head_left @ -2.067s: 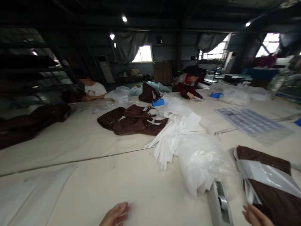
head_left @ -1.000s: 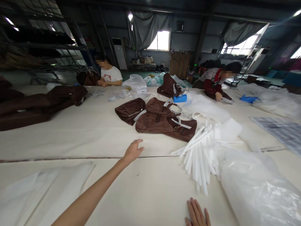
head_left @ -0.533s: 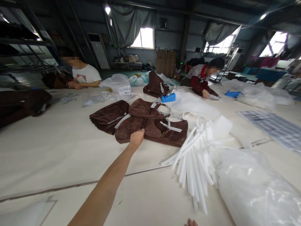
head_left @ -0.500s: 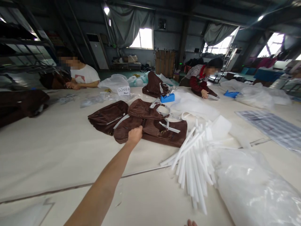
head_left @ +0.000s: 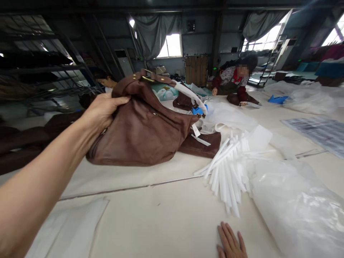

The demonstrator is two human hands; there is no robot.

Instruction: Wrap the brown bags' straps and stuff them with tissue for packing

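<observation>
My left hand (head_left: 103, 109) grips a brown handbag (head_left: 139, 132) by its upper left edge, thumb on the front, the other fingers hidden behind. The bag hangs upright over the table, its strap partly wrapped in white material and a small white tag at its right end. Behind it, another brown bag (head_left: 215, 143) lies flat on the table. My right hand (head_left: 231, 243) rests flat near the bottom edge, fingers stretched out, holding nothing. Just beyond it is a pile of white foam sticks (head_left: 225, 179).
Clear plastic bags (head_left: 295, 208) lie at the right, with a printed sheet (head_left: 319, 132) farther back. Blue tape dispensers (head_left: 278, 99) stand on the table (head_left: 150, 215). Across it, a co-worker in red sleeves (head_left: 238, 80) handles a brown piece; another person (head_left: 106, 80) is partly hidden at left.
My left hand has lifted one brown handbag off the group and brought it up, closer and to the left. My right hand has come farther into view, flat on the table.
</observation>
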